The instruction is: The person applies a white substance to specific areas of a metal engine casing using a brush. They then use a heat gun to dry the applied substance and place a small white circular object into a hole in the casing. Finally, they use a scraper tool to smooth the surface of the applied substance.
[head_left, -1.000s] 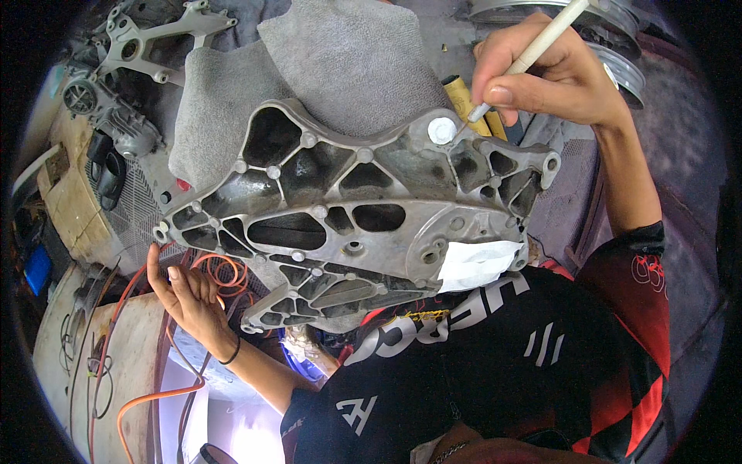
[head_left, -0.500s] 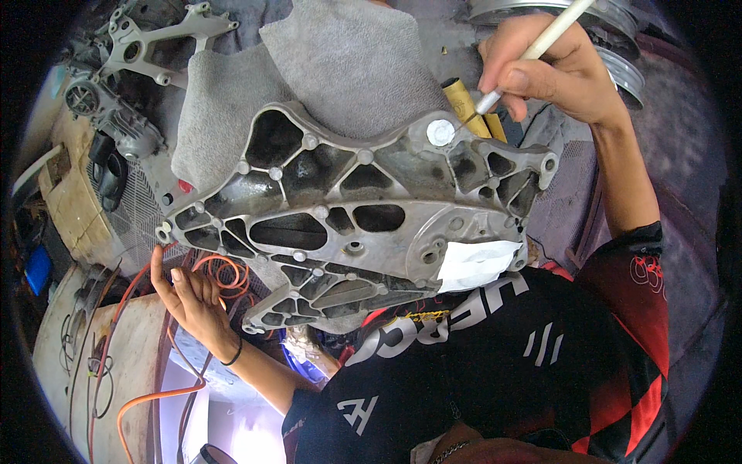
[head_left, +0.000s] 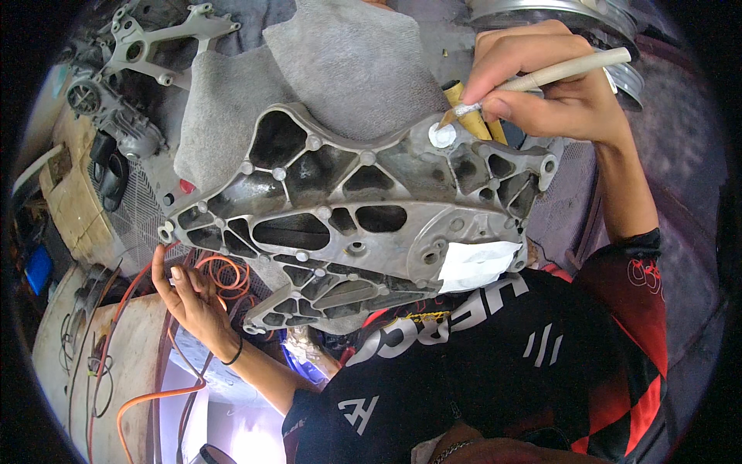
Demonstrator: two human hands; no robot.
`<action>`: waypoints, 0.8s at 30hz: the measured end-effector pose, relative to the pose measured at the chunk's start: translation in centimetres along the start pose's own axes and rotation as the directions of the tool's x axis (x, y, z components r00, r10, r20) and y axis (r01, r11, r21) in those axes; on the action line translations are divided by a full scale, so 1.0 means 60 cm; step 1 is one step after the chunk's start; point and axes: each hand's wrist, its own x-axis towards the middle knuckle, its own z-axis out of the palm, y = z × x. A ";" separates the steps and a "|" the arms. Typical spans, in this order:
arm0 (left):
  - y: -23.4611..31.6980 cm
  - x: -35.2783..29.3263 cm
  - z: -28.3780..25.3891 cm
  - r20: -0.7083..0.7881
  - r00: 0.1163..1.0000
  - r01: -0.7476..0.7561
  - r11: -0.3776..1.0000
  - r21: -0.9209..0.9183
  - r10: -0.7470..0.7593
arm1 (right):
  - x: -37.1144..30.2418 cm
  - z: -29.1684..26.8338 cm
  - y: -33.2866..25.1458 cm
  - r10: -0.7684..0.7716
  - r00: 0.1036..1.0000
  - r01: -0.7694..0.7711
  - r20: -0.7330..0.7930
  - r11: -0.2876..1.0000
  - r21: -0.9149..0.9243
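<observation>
A large grey cast metal part [head_left: 340, 185] with ribs and openings lies before me. My right hand [head_left: 549, 85] pinches a pale, pen-shaped craft knife [head_left: 568, 68]. Its thin, tan-looking blade meets the upper edge of a round white patch [head_left: 443, 138] on the casting's upper right boss. My left hand [head_left: 189, 305] is at the casting's far left end. Its index finger stretches up to the end lug, touching or nearly so; the other fingers bend loosely, holding nothing. A white sheet [head_left: 479, 264] covers part of the casting's lower right.
Grey cloths [head_left: 348, 69] lie behind the casting. A yellow tube [head_left: 471, 120] is just beyond the round patch. Another metal bracket [head_left: 166, 42] and an engine-like part [head_left: 124, 120] stand at the far left. Orange hoses [head_left: 166, 392] loop at lower left; metal rims [head_left: 556, 15] lie at upper right.
My right hand has turned, bringing the craft knife's handle lower and its blade left onto the white patch. My left hand stays almost still.
</observation>
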 end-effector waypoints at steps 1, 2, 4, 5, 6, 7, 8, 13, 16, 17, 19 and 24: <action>0.000 0.000 -0.003 0.011 1.000 -0.002 1.000 0.002 0.002 | 0.000 0.002 0.000 0.019 1.000 -0.019 0.004 1.000 0.009; 0.001 -0.001 0.000 -0.002 1.000 0.007 1.000 0.016 -0.007 | 0.000 0.003 0.000 0.038 0.999 -0.039 0.009 0.999 0.017; 0.007 -0.003 0.007 -0.027 0.999 0.025 0.999 0.043 -0.024 | 0.003 0.006 -0.003 0.068 0.998 -0.068 0.004 0.998 0.003; 0.006 -0.002 0.002 0.015 1.000 0.022 1.000 0.018 -0.022 | 0.003 0.007 -0.004 0.084 0.996 -0.084 0.000 0.996 -0.005; 0.002 0.001 -0.008 0.058 0.998 0.019 1.000 -0.008 -0.018 | 0.002 0.008 -0.003 0.065 0.998 -0.065 -0.002 0.998 -0.002; -0.003 0.003 -0.016 0.102 0.995 0.017 0.999 -0.032 -0.013 | 0.001 0.008 -0.001 0.047 0.999 -0.047 -0.007 0.999 0.001; -0.009 0.004 -0.020 0.079 0.997 0.016 1.000 -0.017 -0.015 | -0.001 0.008 0.001 0.027 1.000 -0.027 -0.011 1.000 0.001; -0.016 0.003 -0.011 0.002 0.995 0.103 0.992 0.070 -0.103 | -0.068 -0.007 0.021 0.244 0.939 -0.166 -0.241 0.938 0.304; -0.044 0.001 -0.046 0.024 0.996 0.087 0.996 0.019 -0.087 | -0.106 0.003 0.054 0.482 0.725 -0.171 -0.492 0.818 0.549; -0.054 0.003 -0.045 0.033 0.996 0.087 0.996 -0.007 -0.087 | -0.132 0.004 0.073 0.451 0.693 -0.277 -0.562 0.887 0.370; -0.079 0.008 -0.073 0.078 0.993 0.086 0.996 -0.012 -0.085 | -0.174 0.029 0.099 0.497 0.632 -0.208 -0.595 0.848 0.487; -0.126 0.022 -0.088 -0.040 0.967 0.253 0.967 -0.024 -0.253 | -0.354 0.150 0.226 0.802 0.311 -0.345 -0.509 0.595 0.726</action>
